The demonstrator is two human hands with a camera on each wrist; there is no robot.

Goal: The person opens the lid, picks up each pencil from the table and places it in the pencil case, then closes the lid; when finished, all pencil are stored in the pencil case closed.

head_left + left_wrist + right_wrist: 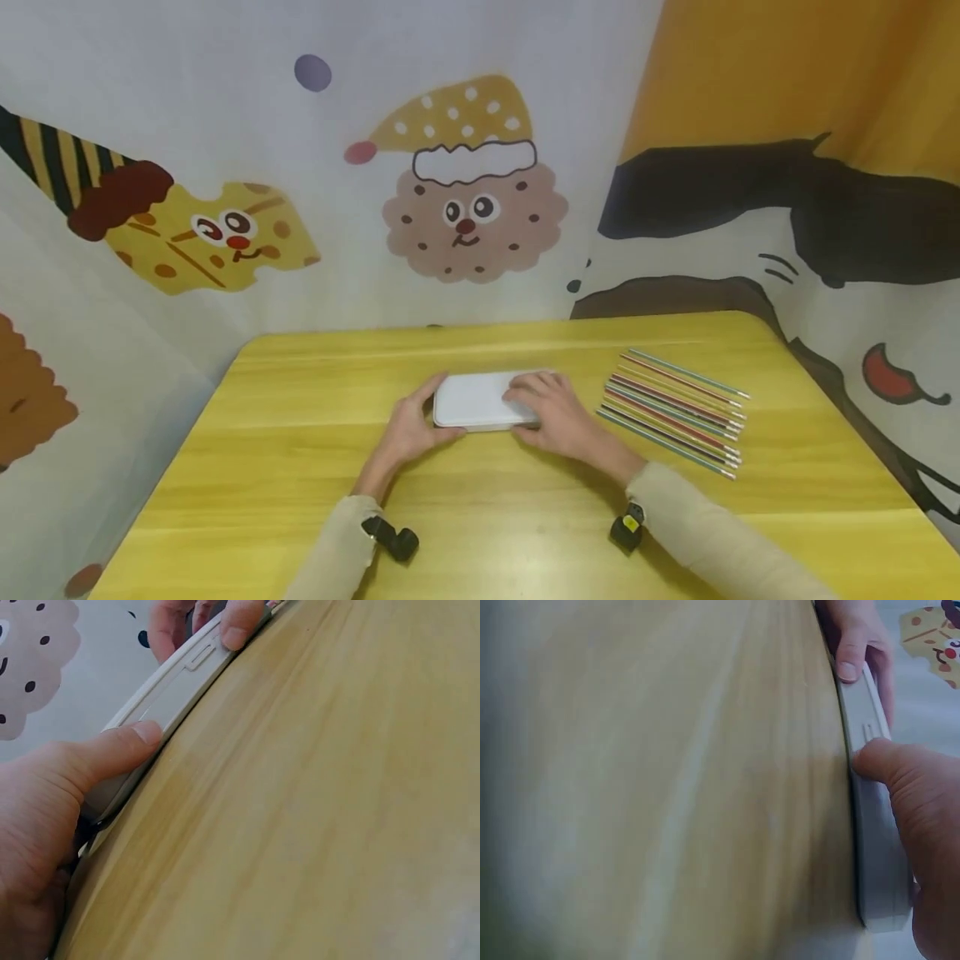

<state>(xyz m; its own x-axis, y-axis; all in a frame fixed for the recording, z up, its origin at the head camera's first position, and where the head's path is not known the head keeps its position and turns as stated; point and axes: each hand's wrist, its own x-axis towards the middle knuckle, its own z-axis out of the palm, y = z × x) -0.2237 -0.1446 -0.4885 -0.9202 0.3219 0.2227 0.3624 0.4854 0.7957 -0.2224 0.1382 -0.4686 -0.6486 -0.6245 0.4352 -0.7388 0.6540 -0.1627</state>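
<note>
A flat white pencil case (472, 402) with rounded corners lies on the table, its lid down. My left hand (408, 427) grips its left end, with the thumb along the front side and the fingers round toward the back. Over the right part, my right hand (557, 418) lays its fingers on the lid while its thumb presses the front side. In the left wrist view, a small raised catch shows on the front of the case (176, 694), beside the right thumb. The right wrist view shows both thumbs on that same side of the case (877, 832).
Several striped pencils (675, 408) with white ends lie side by side to the right of the case. The yellow wood-grain table (315, 375) meets a cartoon-printed curtain (337, 275) at its far edge. A small black camera is strapped to each wrist.
</note>
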